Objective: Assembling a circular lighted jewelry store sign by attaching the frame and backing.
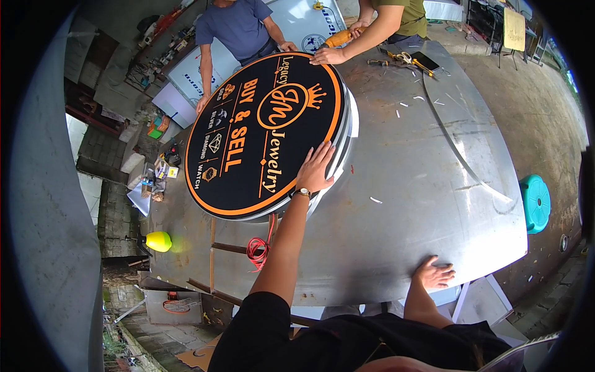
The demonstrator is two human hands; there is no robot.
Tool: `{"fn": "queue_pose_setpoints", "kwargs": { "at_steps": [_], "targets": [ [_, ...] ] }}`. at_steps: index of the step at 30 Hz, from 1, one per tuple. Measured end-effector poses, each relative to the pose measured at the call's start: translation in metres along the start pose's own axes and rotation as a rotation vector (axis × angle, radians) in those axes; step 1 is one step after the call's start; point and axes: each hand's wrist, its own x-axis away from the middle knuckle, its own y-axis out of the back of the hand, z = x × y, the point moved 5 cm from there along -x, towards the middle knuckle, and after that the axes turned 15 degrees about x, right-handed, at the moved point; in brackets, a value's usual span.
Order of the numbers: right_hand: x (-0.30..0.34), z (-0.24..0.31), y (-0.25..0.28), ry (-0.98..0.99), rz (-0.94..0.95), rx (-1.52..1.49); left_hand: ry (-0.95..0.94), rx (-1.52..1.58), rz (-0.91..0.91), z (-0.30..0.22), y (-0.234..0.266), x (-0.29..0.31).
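A large round sign (248, 133), black with an orange ring and orange and cream lettering, lies face up on a metal table. My left hand (315, 167), with a watch on the wrist, rests with fingers stretched over the sign's near right rim. Flat on the tabletop near the front edge, my right hand (434, 273) has its fingers spread and holds nothing. A co-worker in a blue-grey shirt (232, 28) touches the sign's far edge with both hands. Another, in an olive shirt (409, 15), grips an orange power tool (338, 38) and lays one hand on the rim.
The metal table (396, 217) carries a phone (426, 61), yellow-handled tools (404, 57), a long curved strip (458, 149) and white scraps. A coil of red wire (257, 251) lies below the sign. A teal stool (535, 204) stands right; a yellow-green bottle (158, 241) is left.
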Motion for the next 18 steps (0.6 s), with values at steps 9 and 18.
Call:
{"fn": "queue_pose_setpoints", "kwargs": {
  "at_steps": [9, 18],
  "targets": [
    [-0.0005, -0.0005, 0.0003, -0.001, 0.027, -0.011, -0.002, 0.013, 0.0, -0.0014, 0.001, -0.0002],
    [-0.0016, 0.0003, -0.0006, -0.004, 0.054, 0.021, 0.002, 0.014, 0.006, -0.0026, 0.0019, -0.0013]
  ]
}}
